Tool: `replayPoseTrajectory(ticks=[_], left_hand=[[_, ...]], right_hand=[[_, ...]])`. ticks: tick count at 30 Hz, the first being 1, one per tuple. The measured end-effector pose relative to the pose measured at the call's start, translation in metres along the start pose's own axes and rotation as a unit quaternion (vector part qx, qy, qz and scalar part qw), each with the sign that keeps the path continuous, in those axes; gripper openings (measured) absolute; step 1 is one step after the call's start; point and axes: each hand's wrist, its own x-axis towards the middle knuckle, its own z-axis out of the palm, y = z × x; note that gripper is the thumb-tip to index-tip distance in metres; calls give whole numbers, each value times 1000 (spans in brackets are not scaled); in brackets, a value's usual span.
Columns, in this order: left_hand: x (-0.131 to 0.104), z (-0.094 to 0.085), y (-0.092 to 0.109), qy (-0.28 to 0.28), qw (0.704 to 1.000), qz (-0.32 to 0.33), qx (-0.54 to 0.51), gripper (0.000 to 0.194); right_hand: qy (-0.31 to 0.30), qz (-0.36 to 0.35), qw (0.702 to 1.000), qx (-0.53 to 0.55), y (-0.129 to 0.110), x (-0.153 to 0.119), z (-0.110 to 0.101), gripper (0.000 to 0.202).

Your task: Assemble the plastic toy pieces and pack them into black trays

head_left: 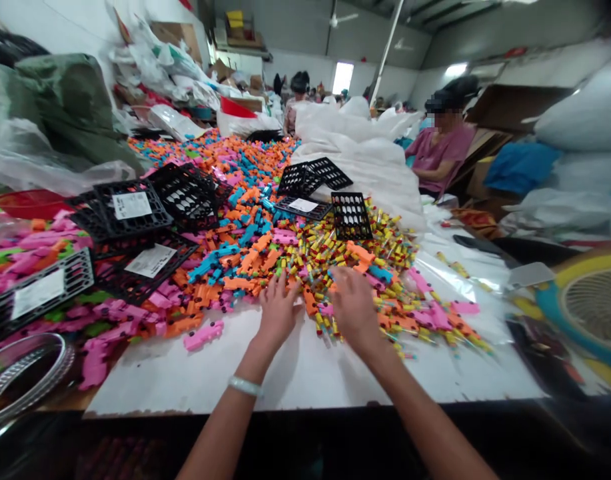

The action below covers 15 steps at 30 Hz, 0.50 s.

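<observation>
My left hand (pixel 279 308) is at the near edge of a pile of small plastic toy cars, fingers apart, over orange cars (pixel 239 284). To its right, my right hand (pixel 354 308) reaches among small yellow-and-red pieces (pixel 321 252), its fingers stretched forward and slightly blurred; I see nothing held in it. An orange car (pixel 360 253) and a blue car (pixel 380 273) lie just beyond the right hand. Nearer me, a pink car (pixel 204 335) sits alone on the white board (pixel 185 380). The fingertips of both hands are partly lost among the pieces.
Black slotted trays (pixel 352 215) lie on the heap, and more labelled trays (pixel 130 205) are stacked at left. A clear round rim (pixel 60 367) stands at front left. A yellow-and-blue fan (pixel 592 307) is on the right. Beyond the white sacking (pixel 355 160) sits a person (pixel 442 153).
</observation>
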Motion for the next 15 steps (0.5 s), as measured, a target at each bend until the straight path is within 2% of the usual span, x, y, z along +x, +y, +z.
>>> replayPoseTrajectory(ticks=[2,4,7,11,15], left_hand=[[7,10,1,-8,999,9,30,48],[4,14,-1,-6,999,4,35,48],[-12,12,-10,-9,999,3,52,52],[-38,10,-16,12,997,34,68,47],[-63,20,-14,64,996,32,50,51]], right_hand=[[-60,-27,998,19,-25,-9,25,41],[-93,-17,995,3,-42,-25,46,37],[-123,-24,992,-12,-43,-46,62,30],[-86,-59,994,46,-29,-56,64,28],[-24,-93,989,113,-32,-52,51,27]])
